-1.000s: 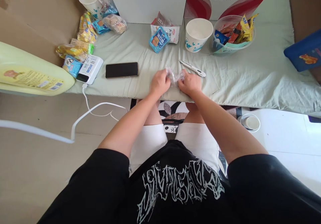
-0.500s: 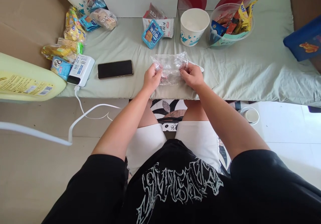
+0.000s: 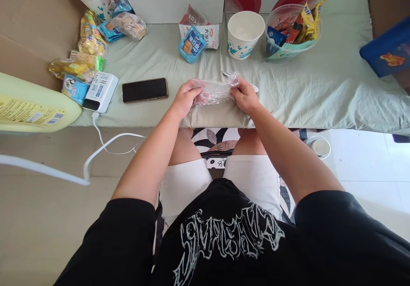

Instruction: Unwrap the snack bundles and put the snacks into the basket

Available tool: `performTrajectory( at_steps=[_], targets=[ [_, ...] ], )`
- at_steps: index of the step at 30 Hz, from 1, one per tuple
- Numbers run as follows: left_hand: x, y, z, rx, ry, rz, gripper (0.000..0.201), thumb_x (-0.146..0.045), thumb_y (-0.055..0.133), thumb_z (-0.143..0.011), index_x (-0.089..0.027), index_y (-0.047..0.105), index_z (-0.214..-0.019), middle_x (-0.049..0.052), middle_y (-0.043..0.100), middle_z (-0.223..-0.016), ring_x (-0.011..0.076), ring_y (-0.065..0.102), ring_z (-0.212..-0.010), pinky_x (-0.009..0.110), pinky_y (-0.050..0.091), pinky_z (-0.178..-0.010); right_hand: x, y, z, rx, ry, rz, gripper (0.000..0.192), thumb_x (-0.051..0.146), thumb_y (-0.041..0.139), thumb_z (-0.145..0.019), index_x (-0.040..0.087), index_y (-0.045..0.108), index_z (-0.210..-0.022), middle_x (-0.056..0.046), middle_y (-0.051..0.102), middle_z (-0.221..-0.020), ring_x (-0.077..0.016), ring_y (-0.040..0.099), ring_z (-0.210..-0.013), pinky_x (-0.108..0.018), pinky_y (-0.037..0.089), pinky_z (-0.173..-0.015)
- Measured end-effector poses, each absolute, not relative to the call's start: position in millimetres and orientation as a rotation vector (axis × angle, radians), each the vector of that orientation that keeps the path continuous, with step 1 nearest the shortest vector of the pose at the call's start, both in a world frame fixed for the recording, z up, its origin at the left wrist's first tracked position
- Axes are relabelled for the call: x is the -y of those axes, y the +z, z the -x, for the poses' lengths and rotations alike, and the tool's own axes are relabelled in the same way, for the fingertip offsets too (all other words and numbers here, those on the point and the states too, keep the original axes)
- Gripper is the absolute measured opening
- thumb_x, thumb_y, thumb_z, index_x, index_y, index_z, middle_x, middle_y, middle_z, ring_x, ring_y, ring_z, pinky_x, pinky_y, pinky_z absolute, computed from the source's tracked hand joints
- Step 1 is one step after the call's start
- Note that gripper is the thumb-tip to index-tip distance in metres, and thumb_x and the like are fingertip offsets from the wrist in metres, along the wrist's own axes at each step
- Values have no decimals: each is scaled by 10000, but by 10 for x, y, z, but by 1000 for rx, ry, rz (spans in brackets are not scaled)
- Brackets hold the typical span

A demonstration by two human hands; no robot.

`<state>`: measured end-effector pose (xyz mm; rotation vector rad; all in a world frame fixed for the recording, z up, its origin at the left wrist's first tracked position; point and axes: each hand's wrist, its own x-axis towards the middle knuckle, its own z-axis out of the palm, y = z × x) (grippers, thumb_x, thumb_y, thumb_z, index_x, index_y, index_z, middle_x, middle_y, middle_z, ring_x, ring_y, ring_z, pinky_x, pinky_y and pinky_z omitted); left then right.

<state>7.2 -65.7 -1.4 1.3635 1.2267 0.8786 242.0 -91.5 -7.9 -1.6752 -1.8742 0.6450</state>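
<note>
A clear, crinkled plastic bag [image 3: 215, 92] is stretched between my two hands, low over the cloth near its front edge. My left hand [image 3: 186, 97] is closed on the bag's left end, where some red shows through or on the plastic. Fingers and thumb of my right hand [image 3: 245, 94] pinch the bunched right end. Behind the bag and partly hidden by my right hand lies a slim white-handled tool [image 3: 255, 88]; its kind I cannot make out. A dark-screened phone [image 3: 145, 90] lies to the left of my left hand.
Snack packets [image 3: 192, 45], a paper cup [image 3: 246, 34] and a clear tub of packets [image 3: 293, 32] stand behind my hands. At left are a white power bank [image 3: 101, 91] with a cable, more snacks [image 3: 92, 36] and a large yellowish bottle [image 3: 35, 102]. A blue case [image 3: 387, 49] is at right.
My left hand has moved left, pulling the bag wider and flatter between my hands. The right hand has stayed nearly in place. The view has shifted slightly.
</note>
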Motion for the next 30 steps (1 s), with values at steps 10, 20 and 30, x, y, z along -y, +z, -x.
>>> performTrajectory(
  at_steps=[10, 20, 30],
  targets=[
    [695, 44, -123, -1185, 853, -1383, 384, -516, 514, -903, -199, 618, -713, 50, 651, -673, 168, 654, -620, 278, 492, -575, 994, 75, -2393, 1650, 899, 1569, 308, 223, 304, -891, 201, 587, -773, -24, 529, -705, -187, 585, -741, -340, 480, -770],
    [910, 54, -245, -1490, 756, -1912, 317, -30, 514, -718, -219, 682, -908, 17, 724, -877, 174, 596, -708, 315, 464, -719, 1035, 95, -2325, 1711, 714, 1668, 170, 367, 553, -801, 219, 520, -725, -18, 589, -727, -172, 530, -708, -320, 423, -712],
    [968, -65, -292, -1552, 832, -2171, 269, -9, 506, -757, -209, 651, -863, 46, 729, -889, 199, 636, -777, 327, 463, -738, 1006, 18, -2298, 1767, 573, 1697, 134, 316, 552, -781, 222, 525, -689, -38, 624, -728, -188, 552, -712, -329, 399, -697]
  ],
)
